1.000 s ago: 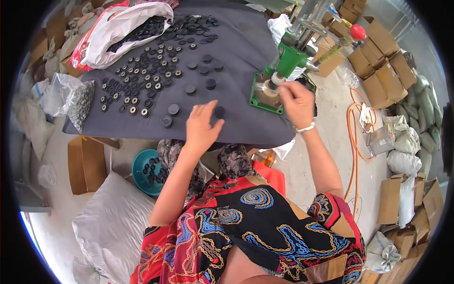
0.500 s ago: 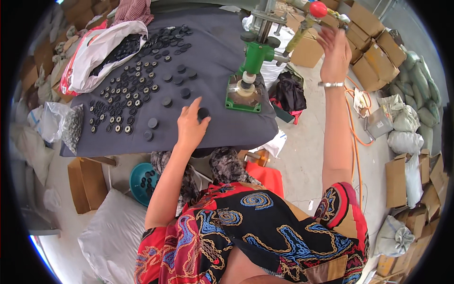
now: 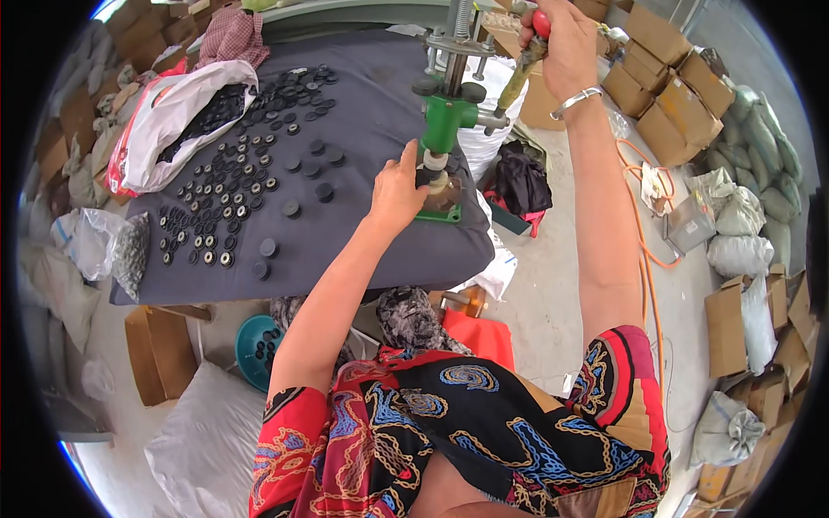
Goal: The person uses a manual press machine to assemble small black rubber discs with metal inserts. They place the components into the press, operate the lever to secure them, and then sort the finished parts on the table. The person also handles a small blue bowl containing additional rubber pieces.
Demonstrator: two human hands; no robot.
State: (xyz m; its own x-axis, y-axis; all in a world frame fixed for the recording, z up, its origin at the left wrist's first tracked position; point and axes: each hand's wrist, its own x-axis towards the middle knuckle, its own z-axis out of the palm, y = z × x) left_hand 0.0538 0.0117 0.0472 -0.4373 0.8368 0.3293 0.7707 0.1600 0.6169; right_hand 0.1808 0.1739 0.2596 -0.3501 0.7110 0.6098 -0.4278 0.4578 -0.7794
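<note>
A green hand press stands at the right end of a dark cloth-covered table. My left hand is at its die, index finger pointing up along the press. Between thumb and fingers sits a dark round cap, mostly hidden by my hand, close beside the pale die parts. My right hand is raised and closed around the red ball knob at the top of the press lever. Several thicker black caps lie on the cloth left of my left hand.
Many small black rings cover the table's left half. A white bag of black pieces and a clear bag lie there too. A teal basin is below; cartons and an orange hose are at right.
My left hand has moved right and up with the cap, from over the cloth to the press die. My right hand has moved left and closed on the lever's red knob.
</note>
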